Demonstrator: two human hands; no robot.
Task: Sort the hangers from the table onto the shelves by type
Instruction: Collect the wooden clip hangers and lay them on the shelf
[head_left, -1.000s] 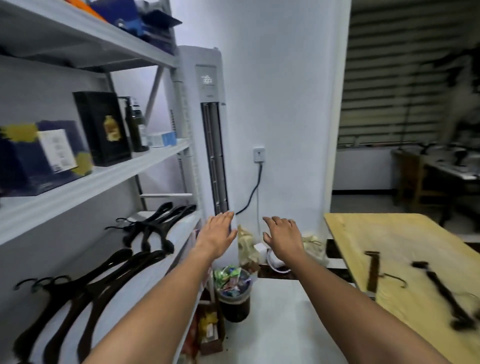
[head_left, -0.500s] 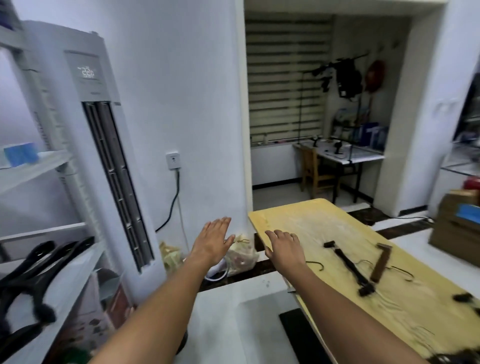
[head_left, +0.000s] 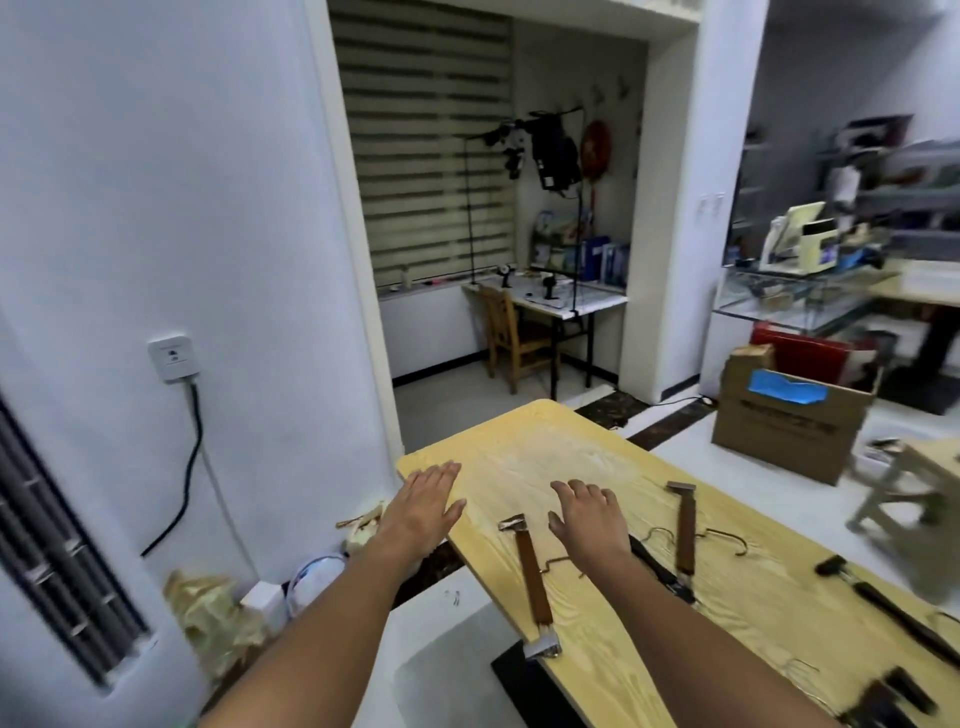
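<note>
A light wooden table (head_left: 561, 457) fills the lower right of the head view. On it lie two brown wooden clip hangers with metal clips, one (head_left: 531, 571) near the left edge and one (head_left: 685, 530) further right. Black hangers lie further right, one (head_left: 898, 618) slanting toward the right edge and another (head_left: 660, 569) partly hidden under my right arm. My left hand (head_left: 423, 512) hovers flat and empty at the table's left edge. My right hand (head_left: 589, 517) hovers between the two brown hangers, fingers loosely bent, holding nothing. The shelves are out of view.
A white wall with a socket (head_left: 171, 358) and black cable stands to the left, above bags (head_left: 218, 618) on the floor. A cardboard box (head_left: 789, 421) and a stool (head_left: 914, 499) stand right of the table. A desk and chair (head_left: 511, 338) sit in the far alcove.
The view has swung right, from the shelves with black hangers to the table. Both empty hands now hover over the table's near end.
</note>
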